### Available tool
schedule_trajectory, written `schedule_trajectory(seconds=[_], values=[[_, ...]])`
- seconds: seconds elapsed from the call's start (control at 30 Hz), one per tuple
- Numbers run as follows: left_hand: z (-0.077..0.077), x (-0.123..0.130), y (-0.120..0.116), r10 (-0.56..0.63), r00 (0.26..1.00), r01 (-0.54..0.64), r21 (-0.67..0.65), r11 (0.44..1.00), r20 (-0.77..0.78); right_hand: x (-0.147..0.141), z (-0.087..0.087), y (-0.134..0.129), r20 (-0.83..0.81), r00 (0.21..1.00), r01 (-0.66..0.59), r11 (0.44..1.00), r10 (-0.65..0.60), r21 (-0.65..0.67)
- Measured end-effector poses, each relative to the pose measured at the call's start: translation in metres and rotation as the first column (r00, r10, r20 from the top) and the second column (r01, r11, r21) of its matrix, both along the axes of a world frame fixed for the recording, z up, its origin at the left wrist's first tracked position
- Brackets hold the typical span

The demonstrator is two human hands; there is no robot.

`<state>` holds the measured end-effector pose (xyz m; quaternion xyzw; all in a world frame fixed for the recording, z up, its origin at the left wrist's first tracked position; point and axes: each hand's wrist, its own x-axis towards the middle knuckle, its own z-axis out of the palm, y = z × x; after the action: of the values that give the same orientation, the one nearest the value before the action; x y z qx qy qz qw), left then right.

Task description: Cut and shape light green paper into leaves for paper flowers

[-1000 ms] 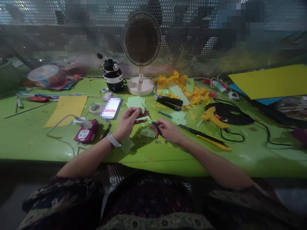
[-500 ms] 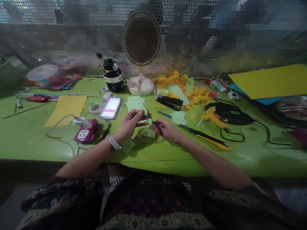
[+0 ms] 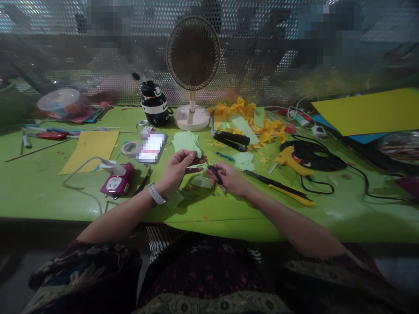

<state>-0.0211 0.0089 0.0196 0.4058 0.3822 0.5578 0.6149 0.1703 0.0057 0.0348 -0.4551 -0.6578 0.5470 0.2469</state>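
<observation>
My left hand (image 3: 179, 169), with a pale watch (image 3: 156, 194) at the wrist, pinches a small piece of light green paper (image 3: 198, 152) between thumb and fingers. In my right hand (image 3: 227, 178) are small scissors (image 3: 214, 173) with dark handles, their blades pointing up and left at the paper. The two hands almost meet above the table's near middle. Beneath them lies another light green paper piece (image 3: 200, 182). A stack of light green paper (image 3: 183, 143) sits just beyond my left hand, and more green pieces (image 3: 245, 160) lie right of the scissors.
A black stapler (image 3: 231, 140) and crumpled orange paper (image 3: 242, 109) lie behind the hands. At right are a yellow cutter (image 3: 290, 192) and a corded glue gun (image 3: 294, 160). A purple power socket (image 3: 118, 181), phone (image 3: 151, 147) and tape roll (image 3: 131, 148) are left. A fan (image 3: 193, 56) stands behind.
My hands stay in nearly the same place. The scissors' handles have shifted very slightly in my right hand; the paper is still pinched in my left.
</observation>
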Motion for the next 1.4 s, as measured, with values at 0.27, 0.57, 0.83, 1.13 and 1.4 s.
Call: schedule_trajectory(seconds=[0.27, 0.57, 0.83, 1.13, 1.4], values=[[-0.001, 0.0002, 0.0016, 0.014, 1.0, -0.014, 0.007, 1.0, 0.007, -0.0012, 0.0018, -0.0019, 0.011, 1.0, 0.008, 1.0, -0.008, -0.012], [-0.0013, -0.0003, 0.0026, 0.029, 1.0, -0.029, 0.005, 1.0, 0.01, -0.0004, -0.0027, -0.001, -0.039, 0.999, -0.006, 0.999, 0.004, -0.047], [-0.0005, -0.0008, 0.0033, 0.047, 0.999, -0.047, -0.005, 0.999, 0.015, 0.0, -0.0004, -0.0017, -0.022, 1.0, -0.007, 0.999, 0.006, -0.038], [-0.0001, -0.0021, 0.0053, 0.065, 0.998, -0.065, -0.006, 0.998, 0.004, 0.0001, -0.0037, 0.0013, -0.05, 0.999, -0.004, 0.999, 0.002, -0.043], [-0.0023, -0.0031, 0.0073, 0.066, 0.998, -0.066, 0.003, 0.998, 0.002, 0.0011, -0.002, 0.0004, -0.028, 1.0, -0.006, 0.999, 0.004, -0.041]])
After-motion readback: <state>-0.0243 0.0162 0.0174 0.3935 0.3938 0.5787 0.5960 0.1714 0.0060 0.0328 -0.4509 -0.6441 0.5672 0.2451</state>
